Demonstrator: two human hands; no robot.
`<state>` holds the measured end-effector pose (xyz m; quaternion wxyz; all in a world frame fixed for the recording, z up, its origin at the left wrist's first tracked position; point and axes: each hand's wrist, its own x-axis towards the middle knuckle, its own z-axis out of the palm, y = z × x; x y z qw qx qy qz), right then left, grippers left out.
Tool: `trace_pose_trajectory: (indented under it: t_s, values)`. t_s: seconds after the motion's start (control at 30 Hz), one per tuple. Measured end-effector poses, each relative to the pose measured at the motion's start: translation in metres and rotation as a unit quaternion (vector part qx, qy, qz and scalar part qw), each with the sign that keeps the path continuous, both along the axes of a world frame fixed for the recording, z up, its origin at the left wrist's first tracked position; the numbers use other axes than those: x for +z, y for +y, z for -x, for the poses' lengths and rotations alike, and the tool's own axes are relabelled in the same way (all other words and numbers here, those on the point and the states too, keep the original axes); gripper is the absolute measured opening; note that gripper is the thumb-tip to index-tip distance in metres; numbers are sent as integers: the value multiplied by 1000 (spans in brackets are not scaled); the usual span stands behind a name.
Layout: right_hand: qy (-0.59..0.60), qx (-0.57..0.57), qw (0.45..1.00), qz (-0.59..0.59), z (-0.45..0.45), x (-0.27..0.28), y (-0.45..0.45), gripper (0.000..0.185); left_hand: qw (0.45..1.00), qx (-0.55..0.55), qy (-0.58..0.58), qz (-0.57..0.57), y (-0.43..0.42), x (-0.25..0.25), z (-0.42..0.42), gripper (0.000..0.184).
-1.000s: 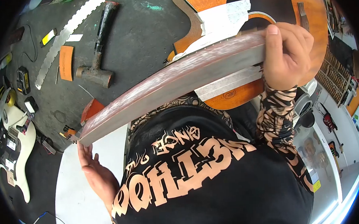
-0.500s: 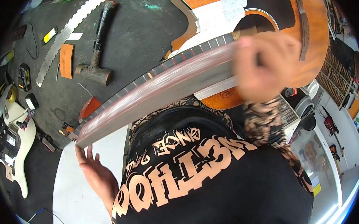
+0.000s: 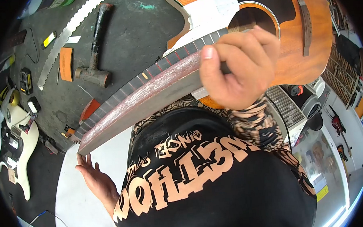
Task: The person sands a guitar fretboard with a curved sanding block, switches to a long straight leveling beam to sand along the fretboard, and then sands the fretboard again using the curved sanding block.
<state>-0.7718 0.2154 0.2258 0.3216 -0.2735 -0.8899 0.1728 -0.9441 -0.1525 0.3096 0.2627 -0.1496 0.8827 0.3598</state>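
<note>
Long bar (image 3: 147, 90), grey-sided with a whitened red face, shown slanting between a person's two hands. The right hand (image 3: 243, 71) is closed about the bar's upper end, its fingers curled and its thumb extended against the bar; that end is hidden by the grip. From these fingers the bar runs down to the left hand (image 3: 96, 179), whose fingers are loosely bent, not clenched, their tips at the underside of the lower end. Beyond the bar, on the side away from the person's shirt (image 3: 218, 185), lies the fretboard (image 3: 162, 64), closely alongside. The guitar body (image 3: 293, 62) spreads behind and past the right fingers, with the sound hole (image 3: 252, 17) just beyond the knuckles, the white covering (image 3: 213, 7) beyond the thumb, and the bridge (image 3: 305, 24) farther off. Well apart from both hands' fingers, past the fretboard, rests a hammer (image 3: 94, 73).
</note>
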Motion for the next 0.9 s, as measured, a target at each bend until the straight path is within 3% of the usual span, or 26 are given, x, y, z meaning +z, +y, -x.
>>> trace_pose_trajectory:
  t_s: [0.2, 0.27, 0.33, 0.4, 0.5, 0.6, 0.73, 0.8, 0.9]
  values:
    - [-19, -49, 998, -35, -34, -4, 41, 12, 988, -128, 2, -85, 39, 8, -29, 87]
    - [-24, -40, 999, -28, -20, 0, 15, 11, 992, -102, 8, -70, 14, 2, -19, 88]
    - [-29, -15, 999, 18, 2, 6, -20, 12, 1000, 0, 0, -9, -2, -2, -4, 90]
    - [-26, -11, 999, 25, -12, 2, -6, 12, 1000, -3, -1, 3, -1, -2, -5, 91]
    - [-43, -55, 998, -7, -45, -3, 35, 11, 989, -143, -9, -46, 35, 6, -26, 91]
    - [-9, -81, 997, -15, -42, -4, 31, 10, 989, -136, 13, -63, 34, 3, -30, 90]
    - [-34, -14, 999, 14, -14, 4, -10, 10, 1000, -30, 0, 1, 7, -2, -9, 86]
    - [-24, -7, 1000, 16, -24, 1, 0, 10, 999, -42, 0, -2, 12, 1, -14, 87]
    - [-32, -54, 998, -29, -51, -3, 35, 11, 985, -166, -3, -54, 34, 5, -30, 89]
